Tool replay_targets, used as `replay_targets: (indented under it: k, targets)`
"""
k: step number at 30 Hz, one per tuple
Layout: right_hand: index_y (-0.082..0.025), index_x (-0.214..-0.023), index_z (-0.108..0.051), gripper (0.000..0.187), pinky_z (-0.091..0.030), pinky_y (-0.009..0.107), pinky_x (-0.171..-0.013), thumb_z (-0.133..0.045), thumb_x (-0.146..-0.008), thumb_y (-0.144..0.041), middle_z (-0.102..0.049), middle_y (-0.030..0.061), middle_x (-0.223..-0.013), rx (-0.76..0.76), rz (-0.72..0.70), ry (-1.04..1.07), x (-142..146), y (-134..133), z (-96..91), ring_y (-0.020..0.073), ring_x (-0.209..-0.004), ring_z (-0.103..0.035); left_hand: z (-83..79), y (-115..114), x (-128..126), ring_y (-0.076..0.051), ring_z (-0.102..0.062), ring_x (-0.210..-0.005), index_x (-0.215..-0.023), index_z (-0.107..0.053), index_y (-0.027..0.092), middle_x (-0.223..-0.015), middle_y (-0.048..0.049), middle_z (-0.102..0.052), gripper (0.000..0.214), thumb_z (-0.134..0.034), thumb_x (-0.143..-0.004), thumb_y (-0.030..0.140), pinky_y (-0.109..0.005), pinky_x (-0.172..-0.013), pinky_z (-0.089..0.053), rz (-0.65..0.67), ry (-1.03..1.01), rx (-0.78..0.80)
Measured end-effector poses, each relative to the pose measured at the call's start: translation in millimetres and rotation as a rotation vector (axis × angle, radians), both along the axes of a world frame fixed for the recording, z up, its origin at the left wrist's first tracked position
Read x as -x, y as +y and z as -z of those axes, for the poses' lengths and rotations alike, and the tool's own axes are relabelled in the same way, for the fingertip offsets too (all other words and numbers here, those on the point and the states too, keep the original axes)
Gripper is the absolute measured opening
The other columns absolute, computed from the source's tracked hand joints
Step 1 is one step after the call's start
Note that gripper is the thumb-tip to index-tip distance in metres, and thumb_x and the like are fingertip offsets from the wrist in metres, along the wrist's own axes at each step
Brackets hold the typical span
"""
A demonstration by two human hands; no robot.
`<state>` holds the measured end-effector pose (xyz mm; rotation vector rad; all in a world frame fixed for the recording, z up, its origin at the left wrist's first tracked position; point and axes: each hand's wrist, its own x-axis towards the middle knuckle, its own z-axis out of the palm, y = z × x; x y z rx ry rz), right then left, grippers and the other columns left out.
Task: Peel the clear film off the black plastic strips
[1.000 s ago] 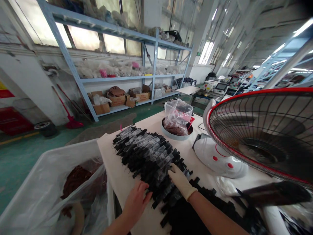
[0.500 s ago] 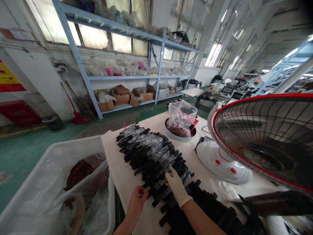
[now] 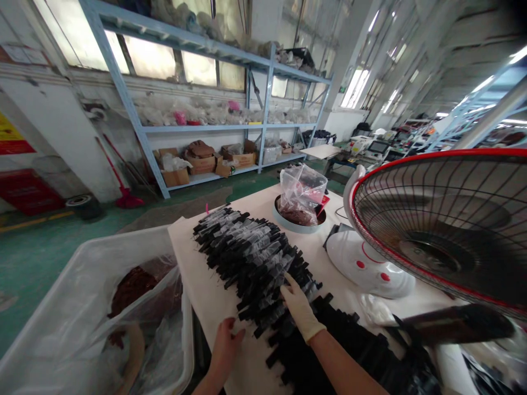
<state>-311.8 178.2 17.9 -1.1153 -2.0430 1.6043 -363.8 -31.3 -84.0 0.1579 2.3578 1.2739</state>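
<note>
Black strips, many with a translucent, whitish wrap around the middle, lie overlapped in a long row on the table. My right hand, in a pale glove, rests on top of this row with its fingers stretched over the wrapped parts; its fingertips touch the strips. My left hand is bare and sits at the near left side of the row, over the pale tabletop. Its fingers are loosely bent, thumb apart, and I see nothing in them. A small gap separates it from the strip ends.
A white bin with plastic bags and brown pieces stands left of the table. Behind the row is a round tray holding a clear bag. At right, a large fan with a white base overhangs the table. Blue shelving lines the wall.
My left hand has drawn back slightly from the strip ends, down and to the left. My right hand stays on the row. The whole view has shifted a little.
</note>
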Motion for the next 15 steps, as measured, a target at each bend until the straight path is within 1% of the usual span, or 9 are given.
replay_targets:
  k: [1,2,3,5,7,9,11,13,15]
  targets:
    - [-0.013,-0.133,-0.046,0.063,-0.045,0.030,-0.069,-0.048,-0.074,-0.035,-0.060,-0.0024,-0.065,-0.013,-0.018,0.000,-1,1,0.0,0.0168,-0.065,-0.057,-0.8,-2,1,-0.024,-0.062,-0.086,-0.109,-0.051,0.009,-0.106,-0.0142,-0.059,0.050,-0.057,-0.068,0.037,-0.037,-0.080,-0.046,-0.016,0.016,-0.006]
    - [-0.013,-0.135,-0.043,0.065,-0.045,0.031,-0.070,-0.048,-0.075,-0.034,-0.059,-0.0026,-0.065,-0.026,-0.040,-0.001,-1,1,-0.3,0.0171,-0.065,-0.057,-1.6,-2,3,-0.025,-0.061,-0.089,-0.109,-0.051,0.009,-0.106,-0.0145,-0.059,0.051,-0.058,-0.067,0.035,-0.037,-0.082,-0.046,-0.023,0.020,-0.015]
    - [-0.012,-0.136,-0.042,0.066,-0.045,0.032,-0.072,-0.048,-0.075,-0.034,-0.059,-0.0025,-0.065,-0.041,-0.053,-0.003,-1,1,-0.8,0.0176,-0.066,-0.057,-2.4,-1,4,-0.025,-0.061,-0.088,-0.105,-0.053,0.010,-0.102,-0.0126,-0.060,0.046,-0.060,-0.066,0.033,-0.037,-0.081,-0.045,-0.024,0.015,-0.027]
    - [-0.011,-0.136,-0.043,0.066,-0.045,0.034,-0.078,-0.050,-0.075,-0.034,-0.062,-0.0004,-0.069,-0.084,-0.086,0.005,-1,0,-1.7,0.0192,-0.070,-0.059,-3.8,5,5,-0.022,-0.062,-0.079,-0.090,-0.058,0.015,-0.084,-0.0052,-0.062,0.030,-0.062,-0.064,0.030,-0.034,-0.075,-0.046,-0.017,-0.019,-0.063]
    - [-0.011,-0.134,-0.045,0.064,-0.045,0.035,-0.085,-0.051,-0.075,-0.033,-0.067,0.0042,-0.083,-0.122,-0.130,0.026,1,-3,-1.6,0.0209,-0.080,-0.061,-5.9,13,5,-0.019,-0.061,-0.065,-0.077,-0.057,0.018,-0.065,0.0011,-0.059,0.019,-0.062,-0.064,0.031,-0.030,-0.063,-0.046,-0.019,-0.080,-0.113]
    - [-0.010,-0.131,-0.049,0.059,-0.043,0.035,-0.093,-0.050,-0.076,-0.032,-0.067,0.0094,-0.102,-0.148,-0.168,0.049,3,-6,-0.2,0.0218,-0.094,-0.062,-9.8,18,4,-0.016,-0.057,-0.055,-0.078,-0.056,0.018,-0.058,0.0042,-0.055,0.024,-0.063,-0.063,0.035,-0.026,-0.051,-0.042,-0.044,-0.149,-0.179]
    - [-0.010,-0.126,-0.054,0.054,-0.040,0.035,-0.098,-0.049,-0.076,-0.030,-0.064,0.0121,-0.116,-0.152,-0.179,0.058,6,-8,2.0,0.0225,-0.105,-0.059,-16.3,20,4,-0.014,-0.056,-0.051,-0.087,-0.055,0.018,-0.060,0.0050,-0.055,0.036,-0.064,-0.062,0.043,-0.024,-0.045,-0.039,-0.096,-0.206,-0.250]
    - [-0.010,-0.121,-0.058,0.048,-0.038,0.037,-0.101,-0.048,-0.077,-0.029,-0.062,0.0131,-0.121,-0.157,-0.176,0.063,7,-10,3.4,0.0232,-0.111,-0.057,-24.8,21,6,-0.012,-0.057,-0.051,-0.092,-0.054,0.018,-0.064,0.0044,-0.057,0.044,-0.064,-0.062,0.048,-0.023,-0.046,-0.041,-0.154,-0.249,-0.321]
    - [-0.010,-0.117,-0.060,0.045,-0.039,0.038,-0.102,-0.047,-0.078,-0.029,-0.063,0.0138,-0.120,-0.164,-0.168,0.068,7,-12,3.0,0.0235,-0.113,-0.057,-33.5,22,8,-0.010,-0.056,-0.049,-0.087,-0.055,0.017,-0.061,0.0046,-0.058,0.041,-0.065,-0.062,0.049,-0.022,-0.047,-0.041,-0.190,-0.295,-0.386]
